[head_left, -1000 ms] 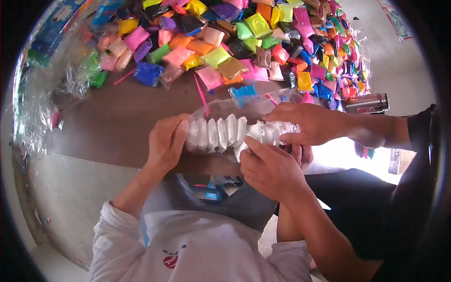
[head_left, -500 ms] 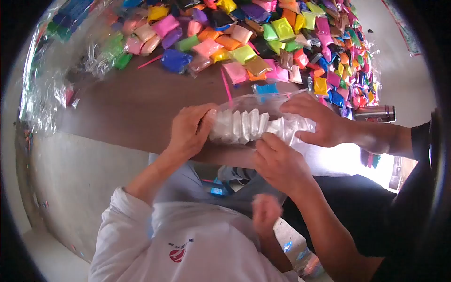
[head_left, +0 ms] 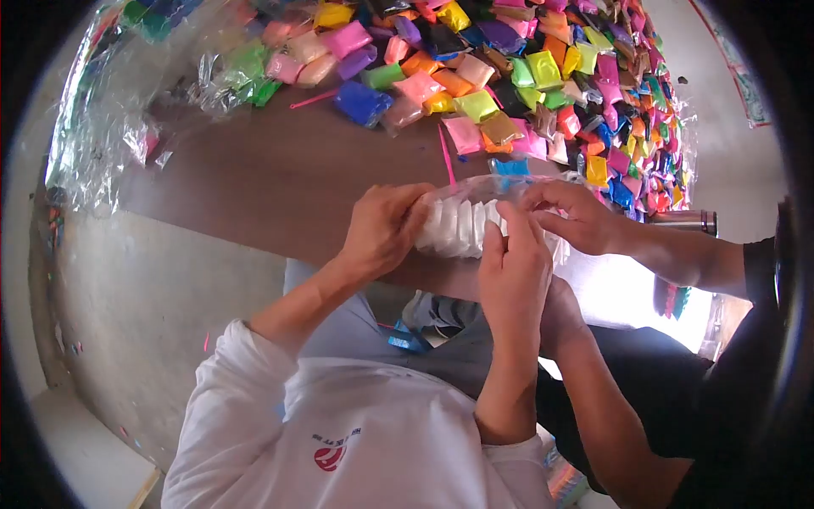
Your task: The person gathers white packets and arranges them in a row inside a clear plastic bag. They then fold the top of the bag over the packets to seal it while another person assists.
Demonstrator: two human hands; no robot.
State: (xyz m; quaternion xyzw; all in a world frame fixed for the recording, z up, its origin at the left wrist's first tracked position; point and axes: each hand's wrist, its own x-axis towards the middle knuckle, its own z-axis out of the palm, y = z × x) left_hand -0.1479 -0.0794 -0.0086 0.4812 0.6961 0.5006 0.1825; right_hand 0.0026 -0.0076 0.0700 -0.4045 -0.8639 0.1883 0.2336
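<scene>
My left hand (head_left: 381, 233) gripped one end of the row of white packs (head_left: 454, 227) at the near edge of the table (head_left: 280, 187); my right hand (head_left: 513, 267) pinched the clear bag (head_left: 475, 188) around them; a helper's hand (head_left: 581, 222) held the other end; I think the packs were mostly in, but the bag was not shut yet.

Left hand (head_left: 381, 231) clamped one end of the row of white packets (head_left: 454, 227), right hand (head_left: 515, 267) pressed on its middle. A co-worker's hand (head_left: 577, 219) held the far end.
</scene>
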